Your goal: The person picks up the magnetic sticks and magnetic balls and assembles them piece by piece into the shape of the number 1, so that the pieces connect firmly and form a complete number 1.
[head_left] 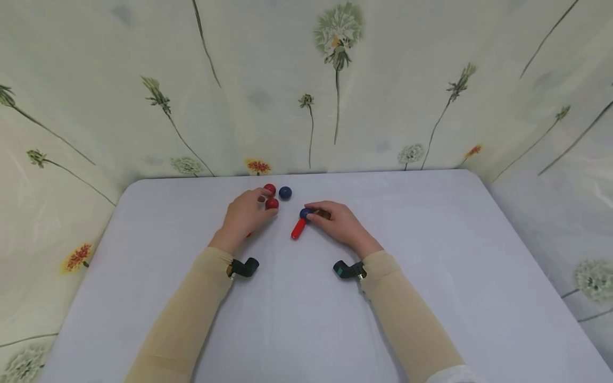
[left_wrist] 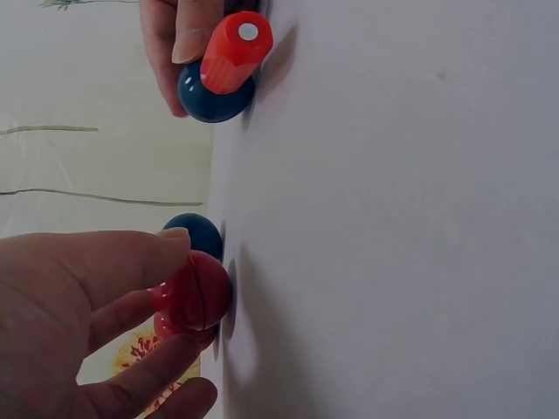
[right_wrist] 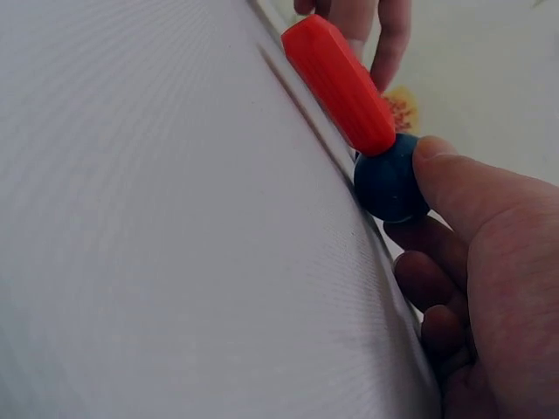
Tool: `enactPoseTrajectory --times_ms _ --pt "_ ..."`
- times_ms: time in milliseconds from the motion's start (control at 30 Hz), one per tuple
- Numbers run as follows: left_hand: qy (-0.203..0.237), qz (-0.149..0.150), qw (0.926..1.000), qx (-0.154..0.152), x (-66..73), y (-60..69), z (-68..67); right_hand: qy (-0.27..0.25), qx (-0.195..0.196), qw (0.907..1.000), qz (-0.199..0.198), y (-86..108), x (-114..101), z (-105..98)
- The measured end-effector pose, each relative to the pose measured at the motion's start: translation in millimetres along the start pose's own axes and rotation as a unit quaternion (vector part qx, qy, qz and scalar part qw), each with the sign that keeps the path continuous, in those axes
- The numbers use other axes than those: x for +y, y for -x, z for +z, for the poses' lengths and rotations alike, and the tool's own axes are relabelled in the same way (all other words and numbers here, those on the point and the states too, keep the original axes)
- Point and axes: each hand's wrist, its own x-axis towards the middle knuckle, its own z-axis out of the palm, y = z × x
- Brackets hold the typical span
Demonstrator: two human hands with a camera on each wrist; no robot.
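Observation:
My right hand (head_left: 341, 221) pinches the blue ball end of a maraca (head_left: 298, 229) between thumb and fingers. Its red faceted handle points toward me, with a white dot on the end in the left wrist view. To the left, my left hand (head_left: 246, 215) has its thumb and fingers around a red ball (left_wrist: 210, 292) with a seam across it. Just behind that ball are another red ball (head_left: 270, 189) and a blue ball (head_left: 285, 193). A small red piece (head_left: 249, 234) peeks out below the left hand, mostly hidden.
Everything lies toward the far edge of a white-covered table (head_left: 297, 319). A cloth with dandelion prints (head_left: 268, 106) hangs behind and at both sides. Each wrist wears a small black camera (head_left: 245, 267) over a beige sleeve.

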Motion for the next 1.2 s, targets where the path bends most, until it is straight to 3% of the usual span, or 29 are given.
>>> enactPoseTrajectory --times_ms 167,533,1200 --pt "-0.020 0.010 0.9997 0.000 0.7 -2.9 1.4 0.003 0.001 1.0000 0.001 -0.7 1.4 0.6" --pt "-0.020 -0.002 0.9998 0.004 0.9 -4.6 3.1 0.000 0.004 0.9999 -0.013 -2.6 0.7 2.5" --pt "-0.065 -0.004 0.9979 0.002 5.3 -7.1 5.7 0.006 0.008 0.9999 -0.011 -0.1 1.2 2.2"
